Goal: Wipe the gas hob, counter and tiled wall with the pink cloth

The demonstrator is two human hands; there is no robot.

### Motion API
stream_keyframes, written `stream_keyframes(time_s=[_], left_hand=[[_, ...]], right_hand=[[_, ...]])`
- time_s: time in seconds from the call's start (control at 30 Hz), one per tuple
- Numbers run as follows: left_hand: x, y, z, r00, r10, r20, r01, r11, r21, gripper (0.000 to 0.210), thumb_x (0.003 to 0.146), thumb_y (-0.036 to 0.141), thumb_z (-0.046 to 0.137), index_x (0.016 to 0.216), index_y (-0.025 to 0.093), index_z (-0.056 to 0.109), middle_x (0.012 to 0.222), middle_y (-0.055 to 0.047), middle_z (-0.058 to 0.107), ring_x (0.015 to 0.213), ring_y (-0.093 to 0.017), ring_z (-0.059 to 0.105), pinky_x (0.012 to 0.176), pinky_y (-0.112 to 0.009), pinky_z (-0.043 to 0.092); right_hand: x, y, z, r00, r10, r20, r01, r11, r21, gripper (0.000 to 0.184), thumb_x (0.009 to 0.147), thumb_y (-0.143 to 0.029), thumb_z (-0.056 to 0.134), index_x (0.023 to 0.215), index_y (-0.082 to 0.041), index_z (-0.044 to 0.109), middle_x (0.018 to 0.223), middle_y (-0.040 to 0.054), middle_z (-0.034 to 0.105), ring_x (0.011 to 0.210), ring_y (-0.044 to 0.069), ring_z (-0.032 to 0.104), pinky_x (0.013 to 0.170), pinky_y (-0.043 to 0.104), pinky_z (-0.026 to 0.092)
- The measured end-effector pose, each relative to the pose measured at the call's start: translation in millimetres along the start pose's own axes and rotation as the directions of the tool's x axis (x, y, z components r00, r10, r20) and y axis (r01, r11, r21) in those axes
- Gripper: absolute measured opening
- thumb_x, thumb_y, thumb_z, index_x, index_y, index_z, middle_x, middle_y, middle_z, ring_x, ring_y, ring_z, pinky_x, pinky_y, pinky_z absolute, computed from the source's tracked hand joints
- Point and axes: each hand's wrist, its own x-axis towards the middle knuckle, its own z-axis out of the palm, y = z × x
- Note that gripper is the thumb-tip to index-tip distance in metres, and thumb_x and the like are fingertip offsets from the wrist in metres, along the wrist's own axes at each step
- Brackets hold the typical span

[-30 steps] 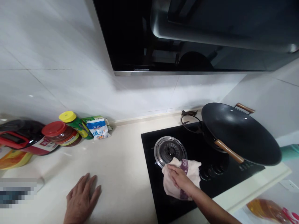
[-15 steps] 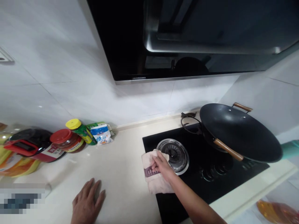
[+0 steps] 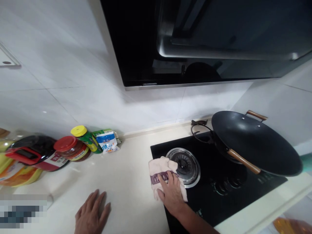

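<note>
A pale pink cloth (image 3: 156, 165) with a purple band lies across the left edge of the black glass cooktop (image 3: 207, 208). It partly overlaps the steel ring of the left burner (image 3: 186, 165). My right hand (image 3: 172, 191) rests on the lower part of this cloth, palm down, fingers spread over the band. On the pale countertop (image 3: 131, 182) to the left, my left hand (image 3: 91, 213) lies flat with its fingers apart and holds nothing.
A large black wok (image 3: 253, 143) with wooden handles sits on the right burner, beneath the dark range hood (image 3: 195, 71). Along the wall at left stand a red-lidded jar (image 3: 71, 149), a yellow-capped green container (image 3: 89, 139), a white-and-blue packet (image 3: 108, 143) and several bottles.
My right hand has slid from the cloth's upper right part down to its lower part, with the fingers now more spread. The left hand stays in place. The view has shifted slightly.
</note>
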Motion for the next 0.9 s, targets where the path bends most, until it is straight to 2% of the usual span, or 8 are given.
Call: stream_keyframes(time_s=[0.13,0.27,0.37,0.47,0.57,0.67,0.77,0.9], left_hand=[[1.2,2.4,-3.5,1.000,-0.010,0.019,0.011,1.000,-0.016,0.058,0.096,0.055,0.039,0.137,0.023,0.066,0.156,-0.015,0.056,0.148,-0.034,0.045,0.115,-0.056,0.040],[2.1,3.8,-6.4,1.000,-0.020,0.008,0.020,1.000,-0.020,0.058,0.096,0.055,0.038,0.135,0.023,0.068,0.156,-0.016,0.057,0.146,-0.035,0.048,0.113,-0.057,0.042],[1.6,2.1,-6.1,1.000,-0.008,0.009,0.009,1.000,-0.020,0.059,0.096,0.054,0.039,0.136,0.022,0.068,0.155,-0.016,0.057,0.146,-0.034,0.049,0.113,-0.057,0.043],[0.3,0.7,-4.9,1.000,0.008,0.007,-0.008,1.000,-0.017,0.060,0.096,0.054,0.040,0.136,0.020,0.068,0.155,-0.017,0.057,0.146,-0.035,0.049,0.114,-0.057,0.043],[-0.9,0.6,-3.5,1.000,0.006,0.003,-0.006,1.000,-0.013,0.058,0.097,0.053,0.040,0.136,0.020,0.068,0.155,-0.016,0.057,0.146,-0.034,0.049,0.114,-0.055,0.043],[-1.3,0.8,-2.0,1.000,0.005,0.001,-0.005,1.000,-0.015,0.058,0.097,0.053,0.040,0.136,0.020,0.067,0.155,-0.017,0.057,0.147,-0.034,0.048,0.115,-0.056,0.042],[-1.1,1.3,-1.8,1.000,0.006,0.004,-0.006,1.000,-0.012,0.059,0.097,0.053,0.039,0.136,0.019,0.067,0.154,-0.017,0.057,0.146,-0.035,0.048,0.116,-0.056,0.041],[-0.5,2.9,-5.0,0.999,-0.003,0.036,0.004,1.000,-0.007,0.062,0.097,0.054,0.037,0.137,0.018,0.067,0.155,-0.017,0.057,0.147,-0.035,0.048,0.116,-0.056,0.041]], right_hand=[[53.1,-7.9,-5.9,0.998,-0.059,0.026,0.058,0.997,0.047,0.048,0.089,-0.023,0.070,0.136,-0.034,0.068,0.151,0.0156,0.049,0.132,0.043,0.044,0.109,0.064,0.038],[118.8,-7.3,-13.3,0.995,-0.088,-0.047,0.096,0.969,0.229,0.040,0.086,-0.008,0.061,0.122,-0.023,0.072,0.133,0.0155,0.058,0.118,0.034,0.049,0.105,0.056,0.043],[161.2,5.9,-29.5,0.991,-0.055,-0.122,0.090,0.947,0.308,0.040,0.086,-0.005,0.051,0.118,-0.019,0.070,0.117,0.0123,0.059,0.111,0.028,0.051,0.104,0.047,0.046],[177.5,32.4,-57.7,0.980,-0.035,-0.198,0.101,0.935,0.339,0.043,0.090,-0.008,0.044,0.125,-0.018,0.066,0.117,0.0117,0.057,0.114,0.026,0.051,0.108,0.044,0.045],[166.0,69.9,-88.7,0.975,-0.069,-0.213,0.139,0.933,0.332,0.040,0.094,-0.017,0.048,0.130,-0.022,0.066,0.124,0.0112,0.055,0.120,0.027,0.050,0.110,0.044,0.042],[145.0,106.2,-108.4,0.998,-0.056,0.002,0.054,0.974,0.222,0.036,0.090,-0.026,0.062,0.125,-0.031,0.069,0.132,0.0081,0.054,0.122,0.029,0.047,0.107,0.047,0.040],[136.0,126.4,-111.8,0.956,0.092,0.280,-0.130,0.984,0.121,0.040,0.086,-0.027,0.067,0.125,-0.037,0.067,0.138,0.0041,0.051,0.124,0.030,0.045,0.103,0.046,0.039],[146.7,128.9,-106.6,0.905,0.141,0.400,-0.182,0.981,0.066,0.047,0.082,-0.028,0.071,0.127,-0.033,0.061,0.138,0.0054,0.047,0.124,0.030,0.045,0.103,0.045,0.037]])
